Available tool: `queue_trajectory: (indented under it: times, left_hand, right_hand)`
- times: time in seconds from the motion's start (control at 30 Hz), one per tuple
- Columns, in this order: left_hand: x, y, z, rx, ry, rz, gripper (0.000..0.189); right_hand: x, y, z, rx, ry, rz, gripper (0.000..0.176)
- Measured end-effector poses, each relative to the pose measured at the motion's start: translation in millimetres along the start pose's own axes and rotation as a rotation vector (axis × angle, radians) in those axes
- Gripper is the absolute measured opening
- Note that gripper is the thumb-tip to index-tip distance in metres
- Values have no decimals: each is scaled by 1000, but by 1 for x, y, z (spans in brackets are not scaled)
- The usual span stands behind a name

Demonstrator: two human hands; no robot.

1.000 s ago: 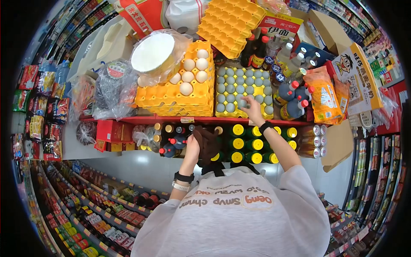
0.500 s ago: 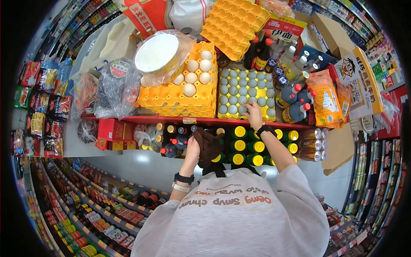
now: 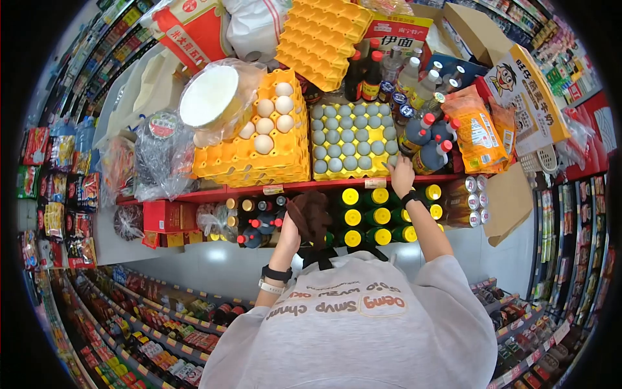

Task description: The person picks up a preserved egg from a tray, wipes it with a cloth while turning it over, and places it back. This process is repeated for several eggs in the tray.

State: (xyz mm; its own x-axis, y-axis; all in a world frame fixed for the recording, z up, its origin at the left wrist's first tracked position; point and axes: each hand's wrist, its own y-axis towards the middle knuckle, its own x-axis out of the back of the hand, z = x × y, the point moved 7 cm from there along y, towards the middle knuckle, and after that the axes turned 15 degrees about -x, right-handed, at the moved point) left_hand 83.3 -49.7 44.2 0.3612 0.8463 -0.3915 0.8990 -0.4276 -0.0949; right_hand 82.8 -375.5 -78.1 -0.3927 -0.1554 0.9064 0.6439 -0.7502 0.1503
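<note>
My left hand (image 3: 289,240) is closed around the edge of a dark brown cloth (image 3: 311,217), held bunched in front of my body. My right hand (image 3: 402,174) reaches over the red counter edge (image 3: 311,186) to the front right corner of a yellow egg tray (image 3: 374,174). Its fingers are partly extended, with the fingertips beside a pale grey-green egg (image 3: 392,160); I see nothing gripped in them. Most of the tray's cells hold similar eggs, and a few show bare yellow. Left of it, stacked orange trays (image 3: 253,162) carry several cream eggs (image 3: 264,144).
Sauce bottles (image 3: 371,81) and red-capped dark bottles (image 3: 429,155) crowd behind and right of the egg tray. Orange packets (image 3: 483,139) lie farther right. Yellow-capped green bottles (image 3: 378,216) stand below the counter. A plastic-wrapped white disc (image 3: 209,97) leans on the orange trays.
My right hand has moved from the front row's middle to the tray's front right corner. My left hand still holds the cloth. The whole view has shifted slightly.
</note>
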Motion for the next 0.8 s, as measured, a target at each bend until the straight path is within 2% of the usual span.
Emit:
queue_trajectory:
  times: [0.07, 0.1, 0.13, 0.2, 0.23, 0.3, 0.4, 0.47, 0.53, 0.6, 0.67, 0.73, 0.8]
  left_hand:
    - [-7, 3, 1, -12, -46, 53, 49]
    - [-11, 3, 2, -23, -96, 98, 50]
    - [-11, 4, 6, -21, -91, 102, 50]
    - [-1, 3, 23, 21, -99, -18, 50]
    - [0, 4, 30, 21, -100, -16, 50]
    - [4, 4, 41, 44, -33, -32, 51]
    - [-11, 2, 41, 81, -67, 33, 50]
    - [-22, 6, 41, 92, -91, 82, 50]
    - [-36, 9, 39, 103, -115, 126, 51]
    - [-49, 12, 33, 54, -220, 118, 50]
    - [-49, 12, 36, 16, -166, 96, 49]
    - [-36, 14, 38, -89, 0, -36, 48]
    - [-35, 16, 35, -144, 113, 7, 46]
  right_hand:
    - [-11, 4, -4, -25, -3, 88, 41]
    - [-7, 6, -2, -9, 16, 52, 34]
    - [-5, 6, -1, -14, 19, 51, 34]
    - [1, 7, -2, -34, 84, 78, 32]
    - [10, 6, 1, -36, 84, 76, 32]
    - [34, -3, 13, -1, 439, 95, 29]
    - [51, -33, 45, 3, 825, 440, 29]
    - [87, -69, 84, 49, 1058, 698, 29]
    - [122, -96, 114, 237, 1000, 711, 31]
    - [132, -116, 129, 310, 1006, 757, 35]
    - [131, -121, 125, 241, 1003, 729, 37]
    - [144, -121, 126, 363, 853, 512, 39]
    - [154, -127, 129, 362, 861, 474, 38]
